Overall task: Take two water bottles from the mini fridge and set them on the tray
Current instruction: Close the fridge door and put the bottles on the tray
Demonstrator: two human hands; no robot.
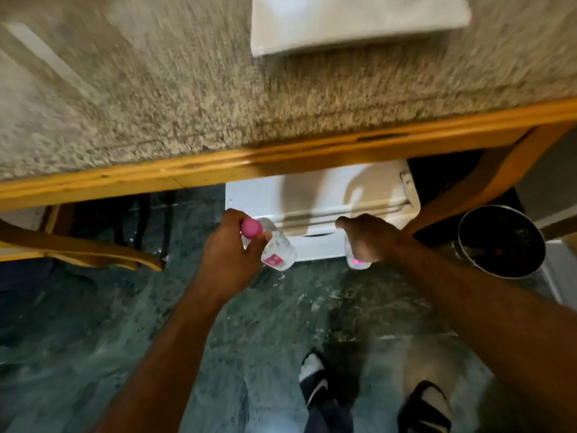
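Note:
My left hand grips a clear water bottle with a pink cap and pink label, held tilted in front of the white mini fridge. My right hand holds a second clear bottle by its top; only its lower part with a pink label shows below my fingers. The fridge sits under the counter, seen from above with its door shut. A white tray lies on the speckled countertop at the top of the view, blurred by motion.
The counter has a wooden front edge overhanging the fridge. A round metal bin stands on the floor to the right. A curved wooden chair part is at the left. My feet in sandals stand on the green marble floor.

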